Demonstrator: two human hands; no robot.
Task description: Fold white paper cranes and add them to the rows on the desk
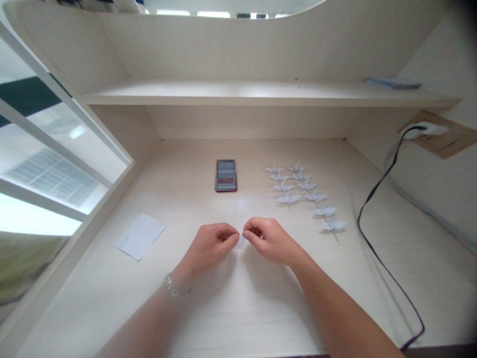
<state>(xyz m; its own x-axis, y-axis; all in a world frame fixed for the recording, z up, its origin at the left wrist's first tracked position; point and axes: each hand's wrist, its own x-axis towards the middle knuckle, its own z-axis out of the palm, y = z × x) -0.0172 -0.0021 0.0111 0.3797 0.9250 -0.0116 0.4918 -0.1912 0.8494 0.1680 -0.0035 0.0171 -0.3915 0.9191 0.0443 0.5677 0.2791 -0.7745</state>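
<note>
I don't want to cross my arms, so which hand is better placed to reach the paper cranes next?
Likely your right hand: the paper cranes lie on its side, while the left hand is farther away, nearer the white sheet. Both appear to pinch a small pale piece between them.

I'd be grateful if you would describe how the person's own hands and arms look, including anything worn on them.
The left hand is ungloved, with a bracelet of pale, shiny, bead-like pieces around its wrist. The right hand is also ungloved, and its wrist is bare. No sleeve shows on either forearm.
</note>
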